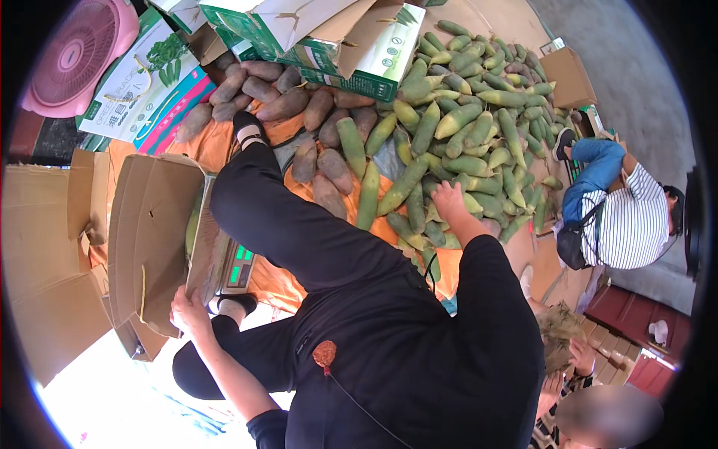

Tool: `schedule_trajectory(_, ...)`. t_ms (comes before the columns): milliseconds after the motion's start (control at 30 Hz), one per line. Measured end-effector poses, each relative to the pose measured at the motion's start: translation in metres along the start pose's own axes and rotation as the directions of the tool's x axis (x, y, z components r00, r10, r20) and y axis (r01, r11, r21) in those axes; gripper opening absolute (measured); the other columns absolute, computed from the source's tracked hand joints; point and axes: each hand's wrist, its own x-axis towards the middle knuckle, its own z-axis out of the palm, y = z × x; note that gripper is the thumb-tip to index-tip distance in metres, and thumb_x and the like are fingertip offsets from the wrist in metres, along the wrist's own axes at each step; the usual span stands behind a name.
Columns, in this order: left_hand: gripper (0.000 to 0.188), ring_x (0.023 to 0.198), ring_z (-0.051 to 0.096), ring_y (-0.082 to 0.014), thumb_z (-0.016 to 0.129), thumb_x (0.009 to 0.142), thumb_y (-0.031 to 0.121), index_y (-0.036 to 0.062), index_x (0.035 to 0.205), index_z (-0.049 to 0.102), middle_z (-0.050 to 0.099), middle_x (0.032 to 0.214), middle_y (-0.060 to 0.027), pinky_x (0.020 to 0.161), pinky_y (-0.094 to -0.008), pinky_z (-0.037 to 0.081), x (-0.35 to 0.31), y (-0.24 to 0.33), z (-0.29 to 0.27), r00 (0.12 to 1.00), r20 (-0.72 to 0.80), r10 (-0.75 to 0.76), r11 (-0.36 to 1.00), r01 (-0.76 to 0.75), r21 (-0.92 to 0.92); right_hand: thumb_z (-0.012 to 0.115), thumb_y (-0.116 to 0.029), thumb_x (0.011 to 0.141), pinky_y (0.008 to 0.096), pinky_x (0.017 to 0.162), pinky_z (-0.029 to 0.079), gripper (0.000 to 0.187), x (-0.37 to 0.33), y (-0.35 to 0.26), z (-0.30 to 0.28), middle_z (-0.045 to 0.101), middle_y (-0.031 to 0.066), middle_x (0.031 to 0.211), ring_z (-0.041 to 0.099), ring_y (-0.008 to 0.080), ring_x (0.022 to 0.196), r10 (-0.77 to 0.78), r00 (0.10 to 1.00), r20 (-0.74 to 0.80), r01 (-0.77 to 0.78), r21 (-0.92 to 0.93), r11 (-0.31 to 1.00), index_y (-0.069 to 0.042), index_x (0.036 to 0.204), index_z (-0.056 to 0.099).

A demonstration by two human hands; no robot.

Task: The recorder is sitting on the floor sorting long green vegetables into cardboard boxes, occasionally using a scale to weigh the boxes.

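Observation:
My left hand pinches the lower edge of an open cardboard box, whose brown flap stands toward me. Part of a green radish shows inside; the rest of the contents is hidden. The box sits at a digital scale with a lit green display. My right hand reaches into a big heap of green radishes, its fingers stretched over those at the near edge. It touches the heap, and nothing is visibly lifted in it.
Reddish-brown roots lie on an orange sheet around my foot. Printed green-and-white cartons stand behind, with a pink basket at far left. A person in a striped shirt crouches right; another sits at lower right.

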Motion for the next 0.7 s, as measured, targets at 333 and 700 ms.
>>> schedule_trajectory(333,0.019,0.083,0.062,-0.0296,0.064,0.074,0.013,0.0078,0.092,0.066,0.066,0.085,-0.0103,0.077,-0.0419,0.046,-0.002,0.004,-0.002,0.993,-0.088,0.079,0.997,-0.078,0.017,0.049,-0.025,0.089,0.0575,0.101,0.026,0.025,0.012,-0.007,0.030,0.057,-0.0009,0.110,0.043,0.0196,0.115,-0.121,0.989,0.081,0.138,-0.246,0.960,-0.023,0.105,0.068)
schedule_trajectory(700,0.013,0.092,0.060,-0.0262,0.064,0.078,0.015,0.0134,0.090,0.066,0.066,0.088,-0.0055,0.094,-0.0480,0.037,-0.007,0.013,-0.008,0.999,-0.042,-0.005,0.999,0.003,-0.054,0.061,-0.011,0.079,0.0463,0.081,0.044,0.037,0.010,0.025,-0.021,0.056,0.0039,0.110,0.051,0.0264,0.108,0.061,0.991,-0.120,-0.062,-0.008,0.998,-0.018,0.114,0.053)
